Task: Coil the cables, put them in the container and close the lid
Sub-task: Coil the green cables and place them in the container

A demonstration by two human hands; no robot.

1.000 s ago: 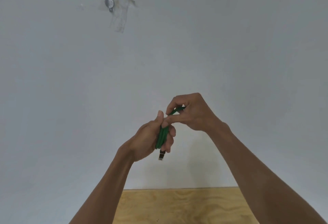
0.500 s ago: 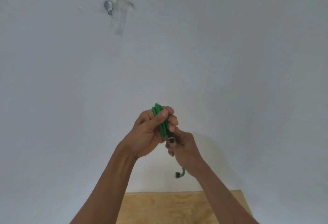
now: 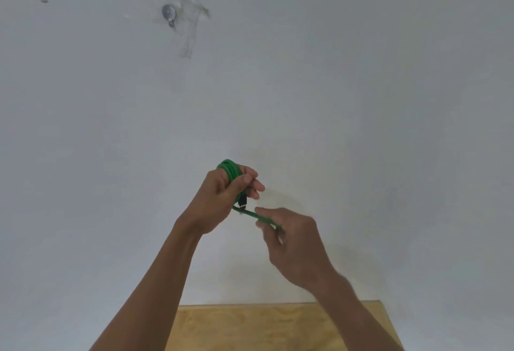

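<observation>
Head view, tilted up at a plain white wall (image 3: 361, 100), both bare forearms raised from the lower edge toward the middle. Left hand (image 3: 219, 200) a little below centre, fingers and thumb curled round a bundle of green cable (image 3: 230, 169), loops poking out at the top of the fist toward 12 o'clock, thumb pressed across the strands. Dark plug (image 3: 243, 201) hanging out of the bundle at the fist's 5 o'clock side, metal tip pointing down. From just beneath that plug, one loose green strand running toward 4 o'clock into the right hand (image 3: 292, 239). Right hand just beside the left, at its 4 o'clock, pinching that strand between thumb and curled fingers; blurred, so exact finger placement unclear. Cable held wholly in the air between the two hands, well above the wooden surface (image 3: 250, 328) at 6 o'clock along the bottom edge. On the wall toward 11 o'clock, a small round metal fitting (image 3: 168, 13) under crossed strips of clear tape (image 3: 192, 25); farther out at 10 o'clock, a small dark mark (image 3: 44, 1).
</observation>
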